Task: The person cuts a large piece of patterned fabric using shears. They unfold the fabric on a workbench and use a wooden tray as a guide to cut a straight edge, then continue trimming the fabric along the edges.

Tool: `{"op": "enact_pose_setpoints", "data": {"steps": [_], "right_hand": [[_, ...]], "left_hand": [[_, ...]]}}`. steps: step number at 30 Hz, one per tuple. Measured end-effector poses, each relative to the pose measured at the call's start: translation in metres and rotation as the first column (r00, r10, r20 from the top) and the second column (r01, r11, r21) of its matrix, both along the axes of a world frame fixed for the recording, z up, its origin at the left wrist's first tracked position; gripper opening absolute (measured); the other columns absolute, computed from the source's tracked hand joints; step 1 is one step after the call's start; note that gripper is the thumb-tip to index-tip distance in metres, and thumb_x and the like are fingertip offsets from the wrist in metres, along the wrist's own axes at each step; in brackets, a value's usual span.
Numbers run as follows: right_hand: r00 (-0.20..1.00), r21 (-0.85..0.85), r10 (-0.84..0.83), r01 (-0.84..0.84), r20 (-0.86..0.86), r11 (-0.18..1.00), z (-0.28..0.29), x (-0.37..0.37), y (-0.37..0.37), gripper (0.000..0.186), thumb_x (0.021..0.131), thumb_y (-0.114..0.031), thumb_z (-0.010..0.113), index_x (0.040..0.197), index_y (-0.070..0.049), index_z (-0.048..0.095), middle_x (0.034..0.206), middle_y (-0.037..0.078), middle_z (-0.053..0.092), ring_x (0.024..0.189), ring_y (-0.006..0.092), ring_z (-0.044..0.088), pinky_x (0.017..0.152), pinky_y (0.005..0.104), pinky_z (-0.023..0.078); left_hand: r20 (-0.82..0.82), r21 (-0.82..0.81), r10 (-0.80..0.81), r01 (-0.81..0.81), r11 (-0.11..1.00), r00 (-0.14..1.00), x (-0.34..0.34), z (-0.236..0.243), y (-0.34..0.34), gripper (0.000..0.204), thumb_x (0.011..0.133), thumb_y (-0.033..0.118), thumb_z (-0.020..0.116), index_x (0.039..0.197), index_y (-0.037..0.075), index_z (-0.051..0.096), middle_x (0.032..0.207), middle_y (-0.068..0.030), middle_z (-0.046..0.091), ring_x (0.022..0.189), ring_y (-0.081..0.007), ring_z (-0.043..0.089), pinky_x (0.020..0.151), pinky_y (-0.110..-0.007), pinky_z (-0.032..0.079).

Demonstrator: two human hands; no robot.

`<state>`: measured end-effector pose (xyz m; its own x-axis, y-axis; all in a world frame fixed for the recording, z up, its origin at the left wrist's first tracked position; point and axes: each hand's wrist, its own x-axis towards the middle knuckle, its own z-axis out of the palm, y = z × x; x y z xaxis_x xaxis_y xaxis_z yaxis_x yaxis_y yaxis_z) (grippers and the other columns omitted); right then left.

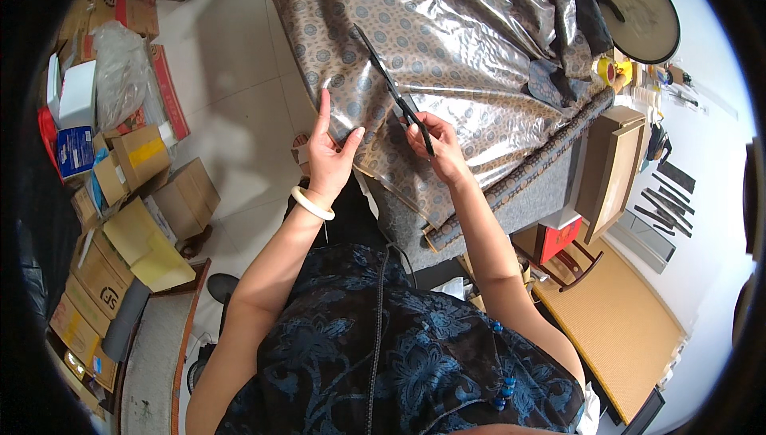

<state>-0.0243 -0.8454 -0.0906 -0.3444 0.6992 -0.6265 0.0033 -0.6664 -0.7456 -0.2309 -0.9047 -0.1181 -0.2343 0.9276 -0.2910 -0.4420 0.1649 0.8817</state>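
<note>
The right hand [435,141] is closing around the handles of a pair of dark scissors [392,88], fingers curled tight through the loops, with the long blades reaching up and away across the patterned brocade fabric [415,28]. The left hand [329,152] is gripping the near edge of that same fabric just left of the scissors, thumb and fingers pinched on the cloth with the index finger pointing straight up along it; a pale bangle [311,203] is sitting on the wrist.

The fabric, grey-gold with small round medallions, is lying under a sheet of clear plastic film [495,4] that is catching the light beyond the scissors. It is covering most of a worktable [527,199] and hanging over the near edge; a rolled bolt of the same cloth [527,172] is running along the table's side, right of the scissors.

Further right of the scissors a round dark tray [638,16] is resting at the far corner, with a wooden box [610,164] and a red box [558,239] below it, and flat dark strips [666,203] are lying on a white surface. A woven tan mat [614,323] is lying below those.

Left of the scissors, pale floor tiles [231,76] are showing, and beyond them cardboard boxes [144,195] are crowding the wall, one pile topped by a clear plastic bag [120,68].
</note>
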Motion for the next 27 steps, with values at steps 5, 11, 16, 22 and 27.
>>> {"op": "enact_pose_setpoints", "data": {"steps": [5, 11, 16, 22, 27], "right_hand": [[1.0, 0.014, 0.006, -0.006, 0.021, 1.0, 0.002, -0.001, 0.0, 0.031, 0.093, -0.026, 0.072, 0.113, -0.002, 0.064, 0.072, -0.007, 0.051, 0.057, 0.0004, 0.037, 0.049, 0.0184, 0.024], [0.999, 0.009, 0.001, -0.002, 0.042, 1.0, 0.0, 0.001, 0.0, 0.027, 0.093, -0.024, 0.073, 0.109, -0.004, 0.066, 0.072, -0.007, 0.052, 0.056, 0.0003, 0.038, 0.048, 0.0187, 0.024], [0.998, 0.004, 0.0, -0.001, 0.068, 1.0, 0.002, -0.001, 0.0, 0.026, 0.092, -0.024, 0.073, 0.108, -0.005, 0.066, 0.071, -0.008, 0.053, 0.055, 0.0, 0.039, 0.048, 0.018, 0.025], [0.994, -0.003, 0.022, -0.021, 0.104, 1.0, 0.007, -0.004, 0.003, 0.027, 0.092, -0.025, 0.073, 0.109, -0.004, 0.066, 0.07, -0.007, 0.052, 0.055, 0.0005, 0.04, 0.049, 0.018, 0.026], [1.0, 0.037, 0.002, -0.003, 0.028, 0.999, 0.003, -0.012, 0.016, 0.029, 0.093, -0.028, 0.071, 0.105, -0.003, 0.062, 0.069, -0.005, 0.051, 0.056, 0.0027, 0.04, 0.051, 0.0196, 0.028]], "left_hand": [[-0.005, 0.008, 0.011, -0.011, 1.0, 1.0, 0.0, -0.004, -0.002, 0.086, 0.09, -0.01, 0.065, 0.159, 0.004, 0.016, 0.146, -0.0139, 0.048, 0.119, -0.0148, 0.056, 0.102, -0.027, 0.046], [-0.002, 0.007, 0.012, -0.012, 1.0, 1.0, -0.001, -0.005, -0.002, 0.085, 0.09, -0.009, 0.066, 0.159, 0.003, 0.016, 0.147, -0.0142, 0.047, 0.121, -0.015, 0.055, 0.103, -0.027, 0.045], [-0.035, 0.03, 0.02, -0.019, 0.999, 0.999, -0.002, -0.008, -0.002, 0.085, 0.09, -0.009, 0.066, 0.159, 0.003, 0.017, 0.148, -0.014, 0.046, 0.121, -0.0147, 0.055, 0.103, -0.027, 0.044], [0.006, 0.011, -0.003, 0.003, 1.0, 1.0, -0.004, -0.005, -0.004, 0.085, 0.09, -0.009, 0.065, 0.159, 0.004, 0.017, 0.15, -0.0136, 0.044, 0.121, -0.0142, 0.055, 0.102, -0.026, 0.045], [-0.004, 0.011, 0.006, -0.006, 1.0, 1.0, -0.002, -0.003, -0.004, 0.084, 0.089, -0.01, 0.065, 0.159, 0.005, 0.019, 0.151, -0.0119, 0.043, 0.12, -0.0137, 0.055, 0.102, -0.026, 0.045]]}}
